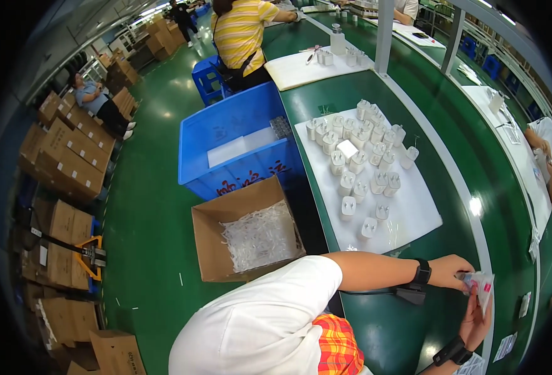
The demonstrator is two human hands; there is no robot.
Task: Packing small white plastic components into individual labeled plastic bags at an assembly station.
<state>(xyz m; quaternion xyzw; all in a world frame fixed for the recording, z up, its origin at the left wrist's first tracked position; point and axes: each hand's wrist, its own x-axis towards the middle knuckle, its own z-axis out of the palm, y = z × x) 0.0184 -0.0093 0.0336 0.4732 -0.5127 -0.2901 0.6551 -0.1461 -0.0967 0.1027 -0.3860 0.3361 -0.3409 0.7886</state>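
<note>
Over the right side of the green workbench (376, 319), both my hands meet at a small clear plastic bag (481, 286) with a pink-red patch on it. My left hand (450, 272) reaches across from the left and pinches the bag's near-left edge. From below, my right hand (474, 320) grips it with the fingers pointing up. What lies inside the bag is too small to make out. Left of my hands, many white plug adapters (368, 227) stand prongs up on a white sheet (413, 219). A small white square piece (347, 149) rests among them.
Beside the bench are a cardboard box (208, 250) of clear plastic strips and a blue crate (194, 137). A metal post (384, 37) rises from the bench. A co-worker in a striped shirt (241, 31) sits ahead. Stacked cartons (57, 150) line the left.
</note>
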